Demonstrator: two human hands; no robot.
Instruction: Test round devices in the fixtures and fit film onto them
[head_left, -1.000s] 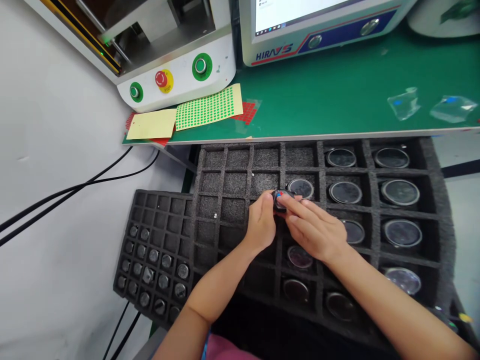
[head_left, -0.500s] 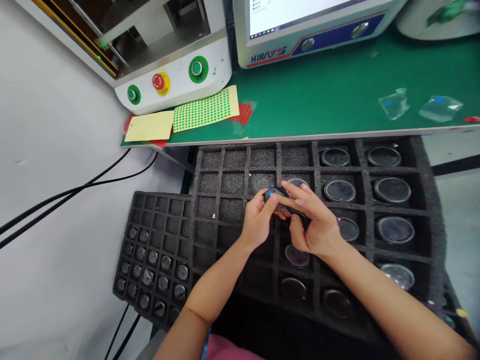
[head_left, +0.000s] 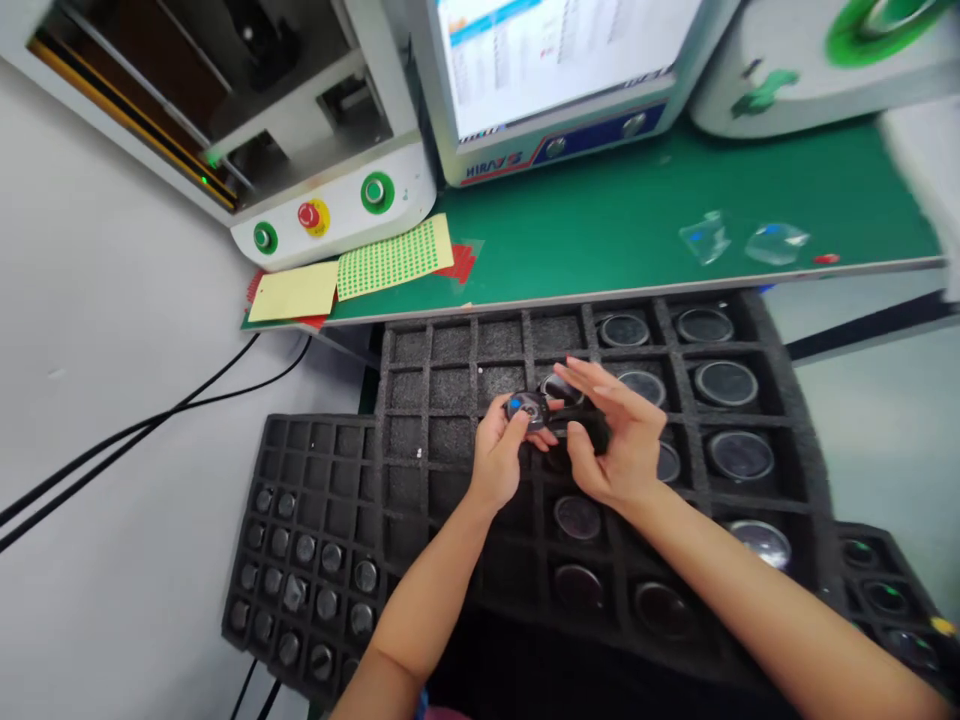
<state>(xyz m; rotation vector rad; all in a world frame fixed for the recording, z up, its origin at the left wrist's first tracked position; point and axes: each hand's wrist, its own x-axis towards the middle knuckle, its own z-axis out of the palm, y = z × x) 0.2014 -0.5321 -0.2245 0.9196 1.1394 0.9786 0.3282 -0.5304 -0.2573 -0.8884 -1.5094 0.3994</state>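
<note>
My left hand [head_left: 501, 448] grips a small round black part with a clear face and a blue dot [head_left: 528, 408], its thumb resting on top. Close by on the right, my right hand [head_left: 619, 435] has its fingers stretched and its thumb apart, with nothing seen between them. Both hands are over a large black foam tray [head_left: 409, 420] with square compartments. Round clear-topped discs, such as this one [head_left: 726, 383], sit in its right-hand compartments, while several left-hand compartments hold nothing. One disc [head_left: 562, 390] lies just beyond my hands, partly hidden by my fingers.
A smaller foam tray [head_left: 352, 440] with small round parts stands at left. Behind is a green bench [head_left: 585, 240] carrying a sheet of green dot stickers [head_left: 394, 260], clear plastic scraps [head_left: 776, 243], a monitor [head_left: 555, 70] and a machine with buttons [head_left: 337, 205]. Black cables [head_left: 172, 405] cross the wall.
My right hand has come off the round part and its fingers have straightened. The part now shows its face and blue dot in my left hand. The view has shifted right and up.
</note>
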